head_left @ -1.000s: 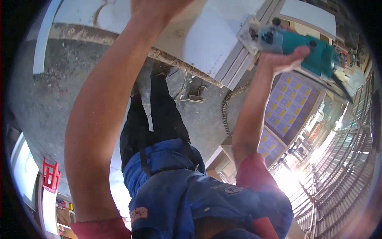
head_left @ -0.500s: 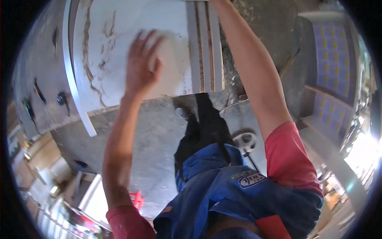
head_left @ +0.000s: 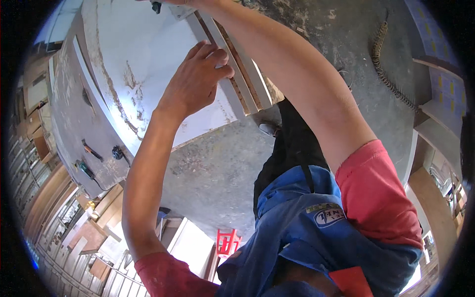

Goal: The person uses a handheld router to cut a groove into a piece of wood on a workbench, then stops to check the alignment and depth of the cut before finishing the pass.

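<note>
A stack of long white-faced wooden strips [head_left: 242, 74] is lying along the edge of a large white, stained board [head_left: 148, 59], and the left hand [head_left: 195, 79] is pressing on it, the fingertips [head_left: 220, 62] curled over the nearest strip and the palm lying flat on the board just beside them; it is bearing down rather than closing around anything. Above that hand, at the upper rim of the view, the right hand [head_left: 180, 2] is reaching past the far end of the strips, with its forearm crossing over them; most of it is cut off by the frame, so I cannot tell whether it is clenched or loose. A small dark object [head_left: 157, 7] is showing right beside it. Further left from the pressing hand, a grey dusty panel [head_left: 69, 119] is carrying a few small dark tools [head_left: 91, 150]. Below the board, the grey concrete floor [head_left: 208, 168] is showing, with a red stool [head_left: 226, 242] standing on it, and far off to the right a coiled hose [head_left: 383, 59] is trailing.
</note>
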`<control>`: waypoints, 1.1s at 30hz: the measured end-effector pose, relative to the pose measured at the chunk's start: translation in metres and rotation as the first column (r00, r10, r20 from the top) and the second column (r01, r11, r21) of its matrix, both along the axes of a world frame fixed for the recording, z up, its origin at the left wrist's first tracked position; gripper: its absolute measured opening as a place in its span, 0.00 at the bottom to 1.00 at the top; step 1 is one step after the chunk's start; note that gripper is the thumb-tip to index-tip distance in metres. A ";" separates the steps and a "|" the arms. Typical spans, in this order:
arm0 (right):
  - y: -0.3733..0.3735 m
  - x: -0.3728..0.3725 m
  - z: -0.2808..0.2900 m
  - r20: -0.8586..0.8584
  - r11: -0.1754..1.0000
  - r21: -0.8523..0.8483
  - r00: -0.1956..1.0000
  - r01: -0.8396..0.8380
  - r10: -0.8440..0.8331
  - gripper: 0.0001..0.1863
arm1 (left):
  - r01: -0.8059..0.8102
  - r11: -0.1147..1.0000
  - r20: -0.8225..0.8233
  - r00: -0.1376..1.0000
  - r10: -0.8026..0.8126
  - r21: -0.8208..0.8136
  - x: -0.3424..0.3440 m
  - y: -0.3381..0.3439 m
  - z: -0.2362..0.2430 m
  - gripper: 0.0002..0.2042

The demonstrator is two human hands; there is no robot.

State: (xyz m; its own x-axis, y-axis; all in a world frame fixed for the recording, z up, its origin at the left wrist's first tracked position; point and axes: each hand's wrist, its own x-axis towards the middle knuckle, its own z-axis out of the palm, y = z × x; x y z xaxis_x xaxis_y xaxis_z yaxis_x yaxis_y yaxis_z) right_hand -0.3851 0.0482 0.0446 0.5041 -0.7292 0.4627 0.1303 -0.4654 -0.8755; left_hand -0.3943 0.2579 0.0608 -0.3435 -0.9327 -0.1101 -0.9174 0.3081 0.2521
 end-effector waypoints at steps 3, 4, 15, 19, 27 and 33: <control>-0.001 0.001 0.000 -0.022 1.000 -0.008 0.999 -0.024 0.024 0.54 | -0.168 0.986 -0.195 0.966 0.167 0.011 0.004 0.007 -0.002 0.13; -0.001 0.002 -0.001 -0.016 1.000 -0.011 1.000 -0.023 0.023 0.54 | -0.212 0.977 -0.271 0.941 0.202 -0.007 0.007 0.010 -0.005 0.12; 0.016 -0.024 0.019 0.143 0.948 0.232 0.972 -0.216 0.187 0.33 | -0.867 0.255 -0.421 0.441 0.793 -0.428 0.048 0.001 -0.080 0.24; 0.014 -0.025 0.020 0.145 0.967 0.152 0.972 -0.206 0.184 0.33 | -0.847 0.322 -0.289 0.463 0.838 -0.424 0.046 -0.001 -0.074 0.25; 0.023 -0.070 -0.011 0.202 0.910 -0.286 0.947 0.300 -0.249 0.29 | -0.831 0.316 -0.250 0.462 0.851 -0.458 0.044 -0.006 -0.069 0.24; -0.049 -0.138 -0.100 -0.071 0.837 0.493 0.971 0.235 -0.230 0.16 | -0.848 0.310 -0.223 0.432 0.874 -0.429 0.043 -0.004 -0.069 0.25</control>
State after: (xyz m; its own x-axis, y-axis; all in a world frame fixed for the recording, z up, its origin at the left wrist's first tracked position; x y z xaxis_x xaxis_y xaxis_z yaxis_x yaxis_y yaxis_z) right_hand -0.5232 -0.0009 -0.0554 0.2930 -0.9561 0.0053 0.0642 0.0141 -0.9978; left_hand -0.3509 0.2537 -0.0078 0.6766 -0.6303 0.3808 -0.7348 -0.6117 0.2931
